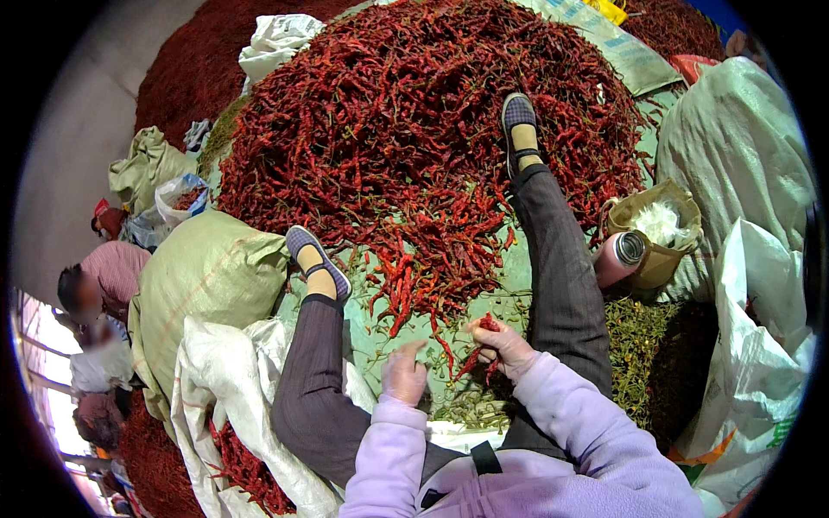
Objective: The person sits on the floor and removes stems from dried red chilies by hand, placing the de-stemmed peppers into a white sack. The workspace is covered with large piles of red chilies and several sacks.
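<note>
My right hand (502,348) grips a few dried red chili peppers (490,322), whose ends stick out above and below the fingers. To its left, my left hand (405,374) hovers over the green sheet (363,330), thumb apart from the half-bent fingers, with nothing visible in it. Loose chili peppers (401,278) spill from the large pile (388,129) down between my legs. Plucked green stems (476,409) lie scattered on the sheet below both hands.
A white woven sack (220,362) with chilies (249,469) inside and a stuffed green sack (207,278) stand left. On the right are a pink thermos flask (615,259), a brown bag (673,259), a stem heap (641,362) and white sacks (732,142). A person (116,272) sits far left.
</note>
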Tool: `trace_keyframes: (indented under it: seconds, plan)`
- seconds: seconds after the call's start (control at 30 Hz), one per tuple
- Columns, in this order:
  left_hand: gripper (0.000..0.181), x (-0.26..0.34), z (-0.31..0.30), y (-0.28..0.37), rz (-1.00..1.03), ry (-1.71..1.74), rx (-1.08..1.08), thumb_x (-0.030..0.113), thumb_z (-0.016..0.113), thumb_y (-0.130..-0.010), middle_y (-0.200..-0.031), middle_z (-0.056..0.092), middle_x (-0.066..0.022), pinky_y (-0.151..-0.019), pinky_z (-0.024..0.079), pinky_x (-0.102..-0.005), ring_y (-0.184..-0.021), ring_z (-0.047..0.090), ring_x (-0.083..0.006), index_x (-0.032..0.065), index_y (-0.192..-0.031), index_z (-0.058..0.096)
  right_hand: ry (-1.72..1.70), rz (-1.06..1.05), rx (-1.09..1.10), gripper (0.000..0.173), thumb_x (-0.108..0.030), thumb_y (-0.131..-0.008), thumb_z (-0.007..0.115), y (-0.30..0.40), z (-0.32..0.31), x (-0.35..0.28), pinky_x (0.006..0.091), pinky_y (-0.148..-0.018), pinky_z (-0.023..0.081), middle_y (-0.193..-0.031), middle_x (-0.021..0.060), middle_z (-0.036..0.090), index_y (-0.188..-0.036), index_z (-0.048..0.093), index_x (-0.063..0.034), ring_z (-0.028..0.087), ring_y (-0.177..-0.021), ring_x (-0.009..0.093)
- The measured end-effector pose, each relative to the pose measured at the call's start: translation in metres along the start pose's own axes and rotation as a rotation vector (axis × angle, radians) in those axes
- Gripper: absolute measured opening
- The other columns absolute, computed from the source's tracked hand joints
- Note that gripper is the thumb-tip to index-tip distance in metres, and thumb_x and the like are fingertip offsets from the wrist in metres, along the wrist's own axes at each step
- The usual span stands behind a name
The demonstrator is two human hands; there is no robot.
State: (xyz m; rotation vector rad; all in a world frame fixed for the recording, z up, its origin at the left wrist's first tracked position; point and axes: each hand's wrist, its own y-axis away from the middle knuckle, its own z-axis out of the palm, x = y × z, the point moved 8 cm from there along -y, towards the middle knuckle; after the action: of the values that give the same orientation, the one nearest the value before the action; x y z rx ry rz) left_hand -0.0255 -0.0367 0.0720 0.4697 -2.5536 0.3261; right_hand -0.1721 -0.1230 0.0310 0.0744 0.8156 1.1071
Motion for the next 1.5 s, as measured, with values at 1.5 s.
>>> trace_keyframes:
  seconds: [1.5]
  plan:
    - [0.043,0.036,0.055,-0.012,-0.413,0.882,-0.514,0.006,0.055,-0.074,-0.1,0.056,-0.0099,-0.074,0.044,-0.0287,-0.086,0.055,-0.02,0.005,-0.115,0.044,0.963,-0.088,0.029,0.023,-0.025,-0.074,0.06,-0.02,-0.012,0.009,0.0312,-0.06,0.043,-0.067,0.0107,0.057,-0.08,0.056,-0.0037,0.052,-0.06,0.017]
